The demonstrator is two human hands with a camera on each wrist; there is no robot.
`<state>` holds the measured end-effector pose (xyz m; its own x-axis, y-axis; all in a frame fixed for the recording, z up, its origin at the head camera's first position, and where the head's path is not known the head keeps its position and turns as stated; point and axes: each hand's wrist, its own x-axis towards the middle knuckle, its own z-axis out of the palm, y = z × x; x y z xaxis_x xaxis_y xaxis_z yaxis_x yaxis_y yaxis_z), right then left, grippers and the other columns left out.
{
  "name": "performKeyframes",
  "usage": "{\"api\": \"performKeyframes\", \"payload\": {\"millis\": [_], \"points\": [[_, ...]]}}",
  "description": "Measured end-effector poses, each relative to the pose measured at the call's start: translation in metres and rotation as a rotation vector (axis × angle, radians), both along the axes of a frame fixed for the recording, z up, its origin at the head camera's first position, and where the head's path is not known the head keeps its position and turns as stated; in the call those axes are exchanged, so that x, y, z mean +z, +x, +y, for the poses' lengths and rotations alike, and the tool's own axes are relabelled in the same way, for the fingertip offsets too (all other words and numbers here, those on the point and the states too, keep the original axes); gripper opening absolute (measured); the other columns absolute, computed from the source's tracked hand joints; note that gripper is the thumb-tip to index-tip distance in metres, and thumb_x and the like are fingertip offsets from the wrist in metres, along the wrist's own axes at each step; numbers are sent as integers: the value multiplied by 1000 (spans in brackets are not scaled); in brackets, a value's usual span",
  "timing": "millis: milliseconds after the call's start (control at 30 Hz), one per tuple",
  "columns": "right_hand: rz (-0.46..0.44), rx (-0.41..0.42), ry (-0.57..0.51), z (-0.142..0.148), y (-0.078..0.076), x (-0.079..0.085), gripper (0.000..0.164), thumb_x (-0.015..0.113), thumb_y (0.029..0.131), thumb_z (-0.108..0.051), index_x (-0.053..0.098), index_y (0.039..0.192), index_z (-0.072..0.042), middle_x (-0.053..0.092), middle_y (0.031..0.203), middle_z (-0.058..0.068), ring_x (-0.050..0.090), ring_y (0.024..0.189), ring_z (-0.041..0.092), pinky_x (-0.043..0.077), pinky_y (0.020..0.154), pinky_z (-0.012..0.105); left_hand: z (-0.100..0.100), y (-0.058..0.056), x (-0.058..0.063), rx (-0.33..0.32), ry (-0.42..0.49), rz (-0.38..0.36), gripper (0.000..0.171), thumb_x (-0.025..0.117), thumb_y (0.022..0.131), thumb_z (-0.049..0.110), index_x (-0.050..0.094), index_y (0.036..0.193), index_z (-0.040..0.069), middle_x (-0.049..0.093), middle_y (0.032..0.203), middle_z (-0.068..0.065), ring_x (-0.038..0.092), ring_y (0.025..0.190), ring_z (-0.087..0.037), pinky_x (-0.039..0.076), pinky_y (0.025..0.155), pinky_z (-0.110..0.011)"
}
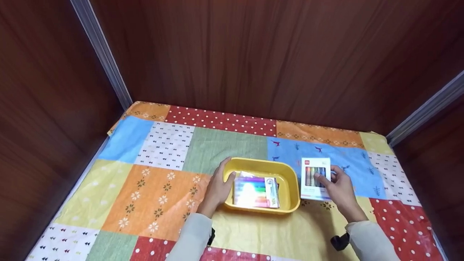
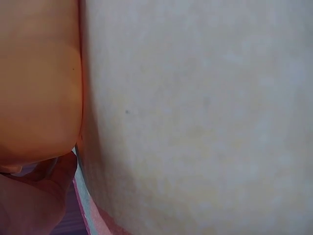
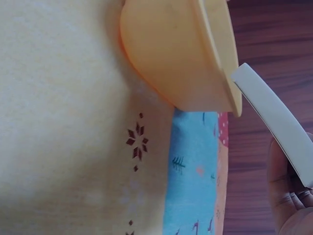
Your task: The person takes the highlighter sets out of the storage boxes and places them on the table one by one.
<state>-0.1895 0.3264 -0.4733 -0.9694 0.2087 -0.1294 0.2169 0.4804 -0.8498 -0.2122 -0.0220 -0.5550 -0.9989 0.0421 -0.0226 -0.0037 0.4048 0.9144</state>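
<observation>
Patchwork-printed cloth [image 1: 261,232] lies beneath. The left hand [image 1: 218,185] grips a yellow rounded plastic tub [image 1: 289,190] with a flat rainbow-coloured packet [image 1: 255,197] inside; the right hand [image 1: 340,185] pinches a white windowed cardboard box [image 1: 309,177] just beside it. Probably loading; next calls for clearing the rim. Dark-brown wood panelling [image 1: 246,61] stands behind.

Right hand [image 3: 288,215] held a slim white box [image 3: 275,120] seen edge-on, one end close to a yellow tub [image 3: 168,54], which sat on patterned patchwork cloth [image 3: 73,122], reddish-brown wood-grain panelling [image 3: 252,161] behind.
</observation>
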Motion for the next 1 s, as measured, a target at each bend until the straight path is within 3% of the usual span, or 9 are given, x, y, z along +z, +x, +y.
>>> {"api": "performKeyframes", "payload": {"millis": [233,633,1000], "points": [[-12,-5,3,0,2,-8,40,66,98,-24,51,129,-2,72,85,-8,69,69,4,58,63,26,-5,1,-1,-13,7,12,54,50,105,36,31,156,38,36,163,-1,38,149,-35,34,116,-62],[-63,18,30,5,8,-22,44,66,98,-26,49,130,-2,71,84,-7,65,69,5,55,62,25,1,-2,-1,-13,5,-23,53,49,105,36,30,154,45,34,165,3,35,151,-31,33,119,-59],[-89,24,47,5,9,-32,45,67,97,-26,50,131,-1,73,89,0,66,73,6,54,64,25,0,-2,0,-7,1,-23,53,49,106,36,30,155,42,34,164,4,35,151,-29,32,119,-59]]}}
